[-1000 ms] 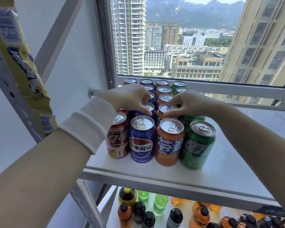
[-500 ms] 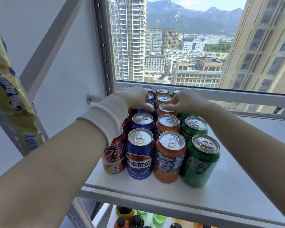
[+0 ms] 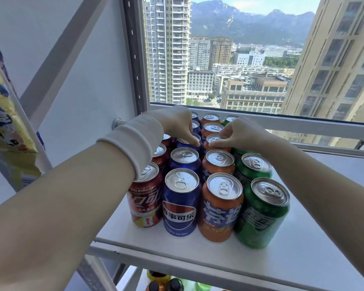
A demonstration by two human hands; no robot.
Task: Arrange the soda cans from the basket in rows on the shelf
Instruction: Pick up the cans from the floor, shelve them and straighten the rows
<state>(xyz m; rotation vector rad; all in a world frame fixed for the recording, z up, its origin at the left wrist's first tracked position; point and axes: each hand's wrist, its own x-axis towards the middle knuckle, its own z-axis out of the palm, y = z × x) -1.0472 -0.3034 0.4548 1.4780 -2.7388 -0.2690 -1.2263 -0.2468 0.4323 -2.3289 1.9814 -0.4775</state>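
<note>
Under both hands [image 3: 177, 124]: mid-row soda cans [image 3: 215, 139].

Both forearms were bare. Just behind the left hand [image 3: 174, 122], a wide cream-white knitted fabric wristband [image 3: 135, 141] circled the wrist, its surface finely ribbed. The right hand [image 3: 246, 135] and wrist wore nothing.

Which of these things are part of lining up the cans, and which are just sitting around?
Part of the job:
- left hand and right hand, touching can tops
- red cans
- blue cans
- orange cans
- green cans
- shelf

Just sitting around:
- yellow packet
- bottles on the shelf below
</note>
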